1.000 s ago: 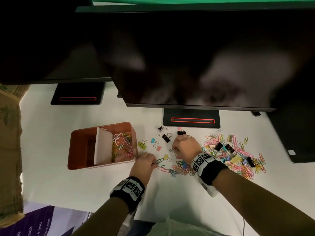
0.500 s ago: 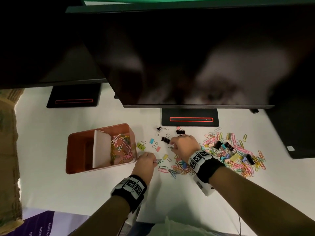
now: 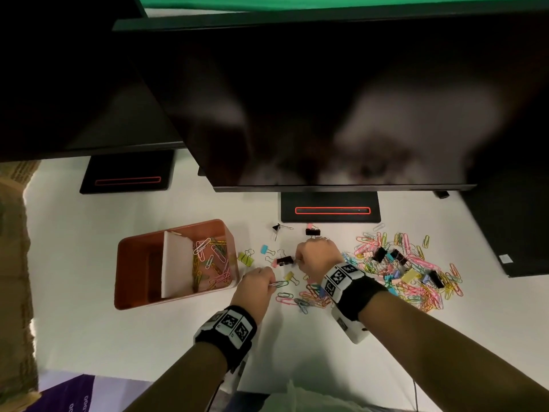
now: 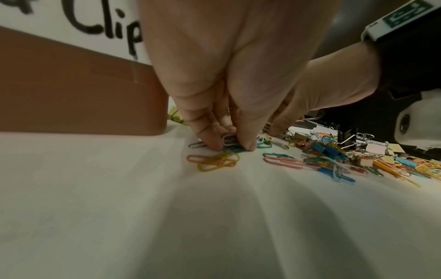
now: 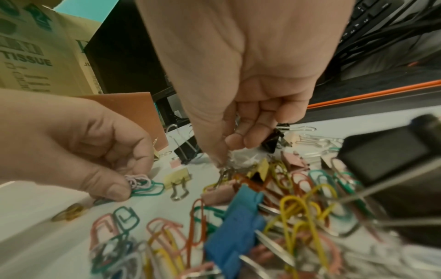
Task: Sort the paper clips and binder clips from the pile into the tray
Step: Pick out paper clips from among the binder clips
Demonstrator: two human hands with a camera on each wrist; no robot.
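Both hands are mid-pick at the near edge of the pile (image 3: 407, 272) on the white surface (image 3: 89, 337). The left hand (image 3: 257, 285) pinches a small bunch of paper clips (image 5: 140, 182), pale and green, between thumb and fingertips, low against the surface just beside the tray's near corner. The right hand (image 3: 318, 257) has its fingers curled down, thumb and forefinger closed on thin silver wire; whether that is a binder clip's handle or a loose clip I cannot tell. A black binder clip (image 3: 284, 260) lies just left of it.

The orange tray (image 3: 139, 304) has a white divider: its right compartment holds paper clips, and its left looks bare. So sorting is at an early stage, I judge. Next, the left hand must lift its bunch cleanly and carry it over the tray wall into the right compartment.
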